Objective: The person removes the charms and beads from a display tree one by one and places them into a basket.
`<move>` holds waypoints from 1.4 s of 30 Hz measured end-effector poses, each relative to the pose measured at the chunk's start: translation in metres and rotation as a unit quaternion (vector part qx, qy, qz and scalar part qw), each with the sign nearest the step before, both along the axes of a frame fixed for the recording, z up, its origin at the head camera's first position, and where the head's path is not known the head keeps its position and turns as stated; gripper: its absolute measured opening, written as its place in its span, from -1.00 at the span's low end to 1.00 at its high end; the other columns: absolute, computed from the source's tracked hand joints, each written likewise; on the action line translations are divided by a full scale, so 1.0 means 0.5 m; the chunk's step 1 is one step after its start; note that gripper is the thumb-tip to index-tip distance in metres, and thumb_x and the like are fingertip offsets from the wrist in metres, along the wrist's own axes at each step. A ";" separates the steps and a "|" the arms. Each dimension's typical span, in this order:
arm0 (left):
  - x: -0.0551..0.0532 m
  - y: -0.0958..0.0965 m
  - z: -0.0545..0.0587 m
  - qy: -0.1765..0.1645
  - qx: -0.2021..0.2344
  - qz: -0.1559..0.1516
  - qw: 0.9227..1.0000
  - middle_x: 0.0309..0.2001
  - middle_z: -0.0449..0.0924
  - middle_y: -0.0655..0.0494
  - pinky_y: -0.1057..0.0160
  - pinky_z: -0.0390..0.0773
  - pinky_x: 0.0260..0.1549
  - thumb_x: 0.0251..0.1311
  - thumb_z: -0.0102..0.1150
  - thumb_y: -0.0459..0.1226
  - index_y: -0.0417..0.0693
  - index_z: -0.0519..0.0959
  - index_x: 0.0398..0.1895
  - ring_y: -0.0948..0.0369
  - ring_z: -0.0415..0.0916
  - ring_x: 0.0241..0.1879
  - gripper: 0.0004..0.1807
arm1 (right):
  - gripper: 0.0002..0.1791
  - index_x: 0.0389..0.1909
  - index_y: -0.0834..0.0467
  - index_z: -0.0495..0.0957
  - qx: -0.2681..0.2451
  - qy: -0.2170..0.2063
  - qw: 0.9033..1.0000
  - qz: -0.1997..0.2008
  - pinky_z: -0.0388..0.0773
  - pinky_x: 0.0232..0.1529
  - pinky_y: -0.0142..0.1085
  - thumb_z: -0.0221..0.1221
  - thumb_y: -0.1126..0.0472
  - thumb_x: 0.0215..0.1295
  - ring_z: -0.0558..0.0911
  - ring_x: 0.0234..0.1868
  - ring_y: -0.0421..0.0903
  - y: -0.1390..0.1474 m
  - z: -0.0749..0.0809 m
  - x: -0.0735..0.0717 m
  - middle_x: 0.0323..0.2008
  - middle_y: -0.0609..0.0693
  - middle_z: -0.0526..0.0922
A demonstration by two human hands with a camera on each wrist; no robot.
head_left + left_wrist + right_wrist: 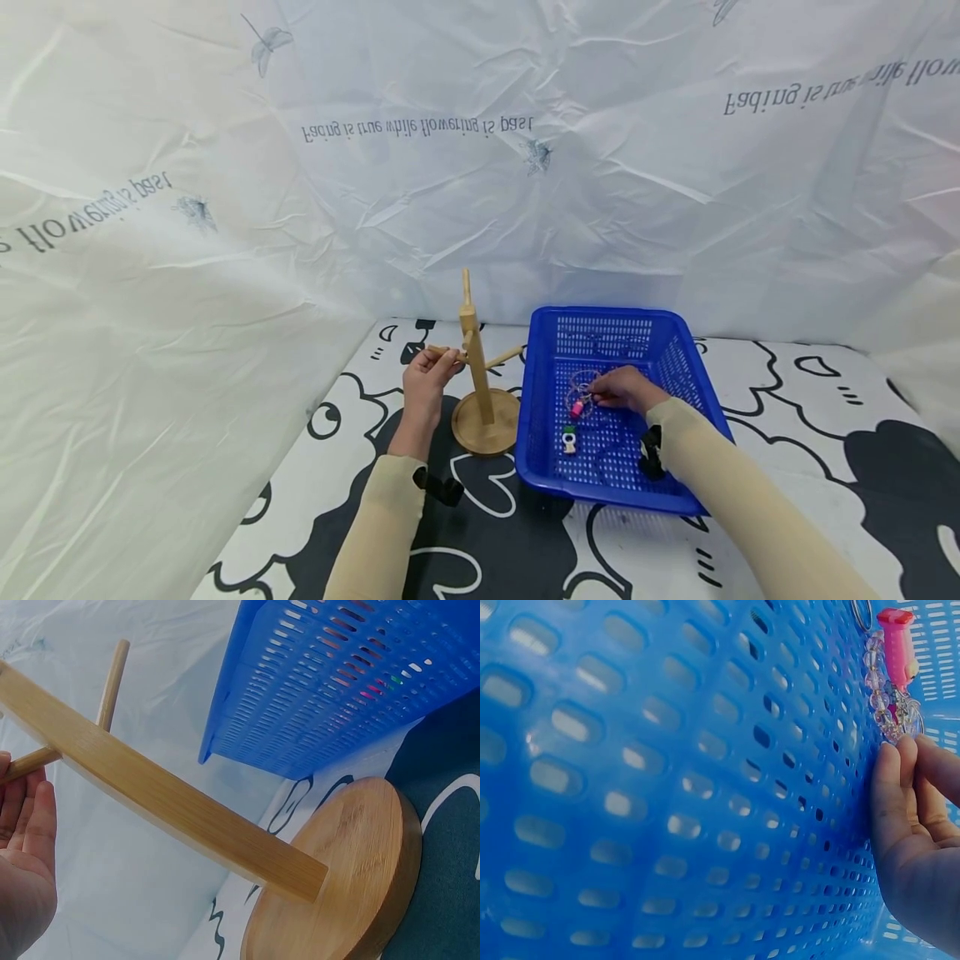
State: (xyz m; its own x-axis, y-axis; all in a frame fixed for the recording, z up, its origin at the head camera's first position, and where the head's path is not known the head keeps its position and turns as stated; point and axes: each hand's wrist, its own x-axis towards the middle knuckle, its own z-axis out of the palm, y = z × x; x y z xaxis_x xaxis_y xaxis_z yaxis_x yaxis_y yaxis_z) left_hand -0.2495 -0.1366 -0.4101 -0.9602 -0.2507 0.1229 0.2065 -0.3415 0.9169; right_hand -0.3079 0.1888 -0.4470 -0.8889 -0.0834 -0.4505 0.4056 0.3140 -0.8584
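Note:
A wooden stand [480, 375] with a round base and slanting pegs stands upright on the table. Around one peg [30, 763] on its left side, my left hand [426, 390] curls its fingers and thumb. My right hand [624, 389] reaches down inside the blue basket [527, 400]. Its fingertips pinch the end of a beaded bracelet [878, 697] of clear beads. Beside those beads hangs a pink charm [898, 646]. In the basket, nearer to me, lies a small white charm with a green top [569, 440].
The basket stands just right of the wooden stand, and another peg [506, 357] points toward its rim. A black-and-white patterned cloth [480, 575] covers the table. White printed sheeting [465, 192] hangs behind and at the sides.

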 end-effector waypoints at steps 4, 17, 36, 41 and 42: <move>-0.001 -0.002 0.000 -0.004 -0.001 -0.001 1.000 -0.34 0.69 0.24 0.47 0.75 -0.14 0.38 0.20 -0.44 -0.13 0.61 -0.23 0.38 0.73 -0.27 -0.94 | -0.76 0.03 0.44 0.58 -0.005 -0.003 1.000 0.002 0.74 -0.33 -0.41 0.13 0.36 0.49 0.64 -0.45 -0.26 0.000 0.004 0.000 -0.51 -0.09 0.66; -0.001 -0.004 0.006 0.000 0.006 -0.005 1.000 -0.36 0.70 0.24 0.46 0.75 -0.14 0.37 0.19 -0.47 -0.07 0.60 -0.31 0.38 0.73 -0.29 -0.86 | -0.79 -0.02 0.41 0.61 -0.016 -0.007 1.000 0.014 0.73 -0.34 -0.42 0.11 0.36 0.49 0.63 -0.46 -0.25 0.000 0.012 -0.005 -0.52 -0.09 0.64; 0.000 0.000 0.007 -0.013 0.001 -0.003 1.000 -0.35 0.70 0.25 0.47 0.75 -0.14 0.38 0.18 -0.45 -0.14 0.62 -0.24 0.37 0.73 -0.28 -0.92 | -0.51 0.37 0.41 0.37 -0.062 0.022 0.998 0.018 0.75 -0.01 -0.35 0.11 0.27 0.52 0.63 -0.27 -0.26 0.016 0.069 -0.017 -0.33 -0.14 0.64; 0.001 0.000 0.006 -0.012 0.000 -0.005 1.000 -0.35 0.70 0.25 0.47 0.75 -0.14 0.38 0.19 -0.45 -0.15 0.62 -0.22 0.37 0.73 -0.29 -0.94 | -0.46 0.42 0.38 0.32 -0.087 0.041 0.995 0.014 0.74 -0.06 -0.44 0.11 0.25 0.53 0.63 -0.28 -0.32 0.025 0.107 -0.017 -0.38 -0.22 0.62; 0.001 0.000 0.006 -0.012 0.000 -0.006 1.000 -0.35 0.70 0.25 0.47 0.75 -0.13 0.38 0.19 -0.44 -0.17 0.62 -0.21 0.38 0.73 -0.29 -0.95 | -0.47 0.42 0.37 0.32 -0.094 0.045 0.994 0.015 0.74 -0.07 -0.45 0.10 0.25 0.54 0.63 -0.29 -0.33 0.027 0.116 -0.016 -0.38 -0.23 0.62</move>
